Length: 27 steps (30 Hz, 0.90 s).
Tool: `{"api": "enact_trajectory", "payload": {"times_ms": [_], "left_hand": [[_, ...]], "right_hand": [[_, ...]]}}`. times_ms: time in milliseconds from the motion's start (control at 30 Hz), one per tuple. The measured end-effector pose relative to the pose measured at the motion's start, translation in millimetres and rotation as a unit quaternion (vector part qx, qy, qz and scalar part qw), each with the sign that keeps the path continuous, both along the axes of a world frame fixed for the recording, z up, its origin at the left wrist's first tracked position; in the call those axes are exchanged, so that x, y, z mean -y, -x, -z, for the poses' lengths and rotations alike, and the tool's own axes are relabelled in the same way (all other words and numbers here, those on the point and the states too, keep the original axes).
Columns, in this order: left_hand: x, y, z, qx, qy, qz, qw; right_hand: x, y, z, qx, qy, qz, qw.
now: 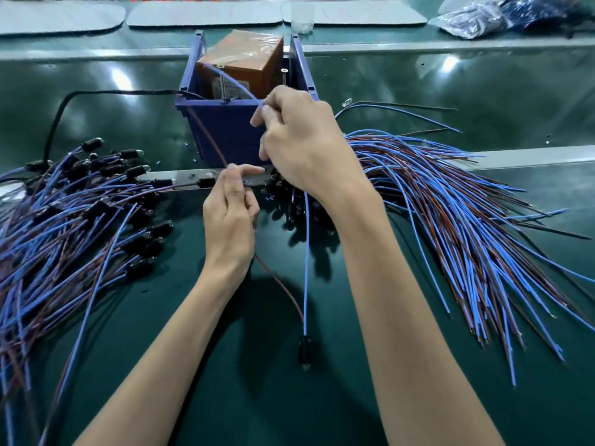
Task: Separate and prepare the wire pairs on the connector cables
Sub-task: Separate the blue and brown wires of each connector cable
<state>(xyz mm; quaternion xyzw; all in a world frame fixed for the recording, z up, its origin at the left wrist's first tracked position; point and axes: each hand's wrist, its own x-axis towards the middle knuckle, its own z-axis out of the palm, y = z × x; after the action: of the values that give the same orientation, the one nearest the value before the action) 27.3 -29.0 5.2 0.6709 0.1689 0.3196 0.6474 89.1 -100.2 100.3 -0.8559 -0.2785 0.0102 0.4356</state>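
**Desk:** What is the bench shot showing?

**Photographer:** A worker's left hand (230, 214) is pinching the thin red insulated wire (283, 289) between thumb and forefinger; the right hand (299, 146) is clamping its fingertips on the thin blue insulated wire (305, 268); the two hands are holding the pair apart above the glossy dark-green bench mat (225, 397).

**Desk:** And where is the cable's end sitting?

**Photographer:** The small black moulded connector (304, 350), where both wires are meeting, is showing between the forearms; whether it is resting on the mat or hanging just over it, I cannot tell.

**Desk:** How is it likely handling?

**Photographer:** Light and limp, judging by the slack curves; the insulation is probably feeling slick, so a fingertip pinch on each wire is looking wiser than a loose hold; hard tugging is risking the joint at the connector.

**Desk:** And around it?

**Photographer:** A heap of blue-and-red cables with black plugs (80, 201) is lying to the left; a fanned bundle of blue and red wires (450, 220) is spreading to the right; a blue plastic bin (225, 133) holding a taped brown cardboard box (244, 62) is standing just behind the hands.
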Motion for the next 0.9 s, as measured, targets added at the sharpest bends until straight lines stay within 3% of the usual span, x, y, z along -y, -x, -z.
{"api": "enact_trajectory", "payload": {"times_ms": [200,433,667,900], "left_hand": [[1,-2,-3,-0.006,-0.041,-0.020,0.999],[-3,-2,1,-0.024,-0.005,-0.056,0.998],[-5,-5,5,-0.057,-0.007,-0.055,0.997],[-3,-5,8,-0.058,-0.032,-0.037,0.997]], "right_hand": [[4,-8,1,-0.043,-0.017,0.060,0.997],[22,-21,2,0.043,0.069,0.185,0.979],[37,-25,3,-0.032,0.091,0.173,0.980],[38,-19,-1,-0.028,0.123,0.167,0.978]]}}
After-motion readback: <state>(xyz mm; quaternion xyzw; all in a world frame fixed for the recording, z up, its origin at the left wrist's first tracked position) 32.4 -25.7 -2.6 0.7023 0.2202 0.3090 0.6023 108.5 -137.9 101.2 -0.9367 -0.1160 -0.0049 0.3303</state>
